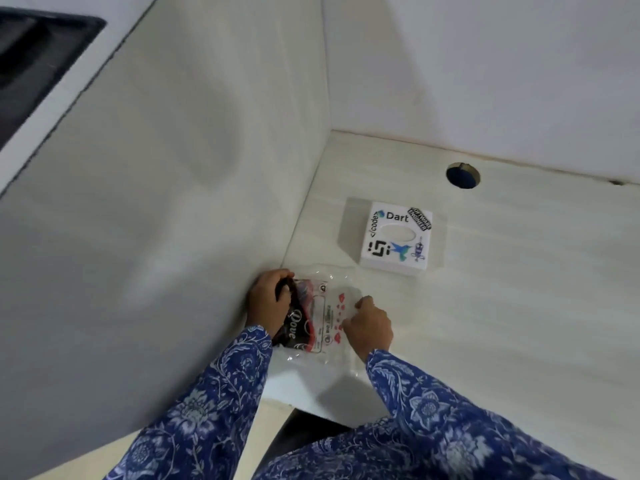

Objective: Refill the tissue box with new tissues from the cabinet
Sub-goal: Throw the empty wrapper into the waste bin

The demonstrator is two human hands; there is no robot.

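A plastic tissue pack (317, 315), clear with red and dark printing, lies on the pale desk (502, 306) beside the left wall panel. My left hand (268, 299) grips the pack's dark left end against the panel. My right hand (369, 325) pinches the clear plastic at the pack's right side. Behind the pack, a little to the right, stands the white tissue box (396, 237), covered in stickers, with an oval opening on top. No tissue shows in that opening.
A tall pale side panel (173, 202) rises on the left. A white back wall (485, 64) closes the desk's far edge. A round cable hole (463, 175) sits behind the box. A dark framed object (31, 57) is at the upper left.
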